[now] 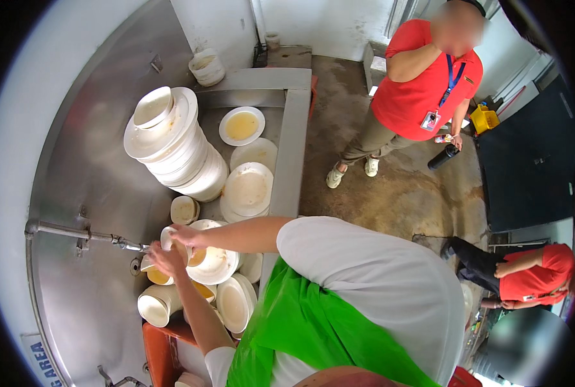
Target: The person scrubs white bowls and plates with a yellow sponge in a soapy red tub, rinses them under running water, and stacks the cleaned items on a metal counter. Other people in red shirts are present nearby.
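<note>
A small white bowl is between my hands, near the end of a metal tap. My right hand grips its rim. My left hand is close against the bowl's lower side, by the tap; its fingers are blurred, and I cannot tell how firmly they hold. Beneath my hands, a white plate bears brown food residue. Bowls with yellow-orange liquid stand below my left hand. Beside them, nested white bowls lie tilted, and white oval plates are stacked close by.
A tall plate stack rises beside the steel wall panel. Soiled plates and a plate of yellow liquid lie inside the steel sink rim. An orange bin is below. Two people in red shirts stand behind.
</note>
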`<state>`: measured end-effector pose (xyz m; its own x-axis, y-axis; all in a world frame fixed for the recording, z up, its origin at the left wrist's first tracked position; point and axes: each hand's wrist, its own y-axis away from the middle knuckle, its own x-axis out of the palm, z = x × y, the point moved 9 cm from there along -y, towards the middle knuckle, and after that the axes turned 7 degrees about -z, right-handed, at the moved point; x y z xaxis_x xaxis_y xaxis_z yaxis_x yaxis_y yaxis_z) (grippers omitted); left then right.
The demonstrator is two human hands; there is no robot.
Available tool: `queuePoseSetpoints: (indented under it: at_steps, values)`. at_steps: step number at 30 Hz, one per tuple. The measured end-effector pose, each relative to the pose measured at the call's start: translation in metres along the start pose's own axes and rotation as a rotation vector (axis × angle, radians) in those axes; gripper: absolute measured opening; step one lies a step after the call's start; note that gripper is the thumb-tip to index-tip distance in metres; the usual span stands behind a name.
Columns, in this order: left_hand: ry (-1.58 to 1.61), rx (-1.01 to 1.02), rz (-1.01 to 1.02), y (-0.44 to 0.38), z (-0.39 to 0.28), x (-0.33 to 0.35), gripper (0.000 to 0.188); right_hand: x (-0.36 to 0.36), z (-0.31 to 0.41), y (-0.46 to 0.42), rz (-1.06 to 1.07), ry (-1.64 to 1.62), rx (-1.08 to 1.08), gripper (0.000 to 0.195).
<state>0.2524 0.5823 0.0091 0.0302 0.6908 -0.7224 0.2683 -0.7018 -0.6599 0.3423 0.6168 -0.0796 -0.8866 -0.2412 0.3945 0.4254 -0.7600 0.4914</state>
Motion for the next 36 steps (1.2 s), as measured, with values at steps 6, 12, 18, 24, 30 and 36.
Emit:
queuePoseSetpoints:
  at_steps: [6, 12, 18, 24, 30, 36]
  values:
    - [0.591, -0.168, 0.85, 0.033, 0.009, 0.075, 0.023, -0.015, 0.015, -0.039, -0.209, 0.068, -0.494, 0.037]
    - [0.566, -0.245, 0.668, 0.018, 0.053, 0.088, 0.028, 0.038, 0.0, -0.014, 0.042, -0.372, -0.09, 0.041]
    - [0.183, -0.117, 0.472, -0.01, 0.04, 0.043, 0.022, 0.042, 0.012, 0.002, 0.065, -0.109, -0.095, 0.041]
    - [0.415, 0.431, 0.446, 0.017, -0.055, 0.029, 0.01, -0.033, -0.011, -0.071, -0.139, -0.127, 0.075, 0.066]
    - [1.115, -0.659, 0.502, -0.001, 0.053, 0.083, 0.02, -0.032, 0.035, -0.042, 0.066, 0.641, -0.324, 0.063]
    - [0.879, -0.297, 0.364, 0.009, 0.115, 0.137, 0.038, 0.051, 0.02, 0.006, 0.377, 0.607, -0.402, 0.027]
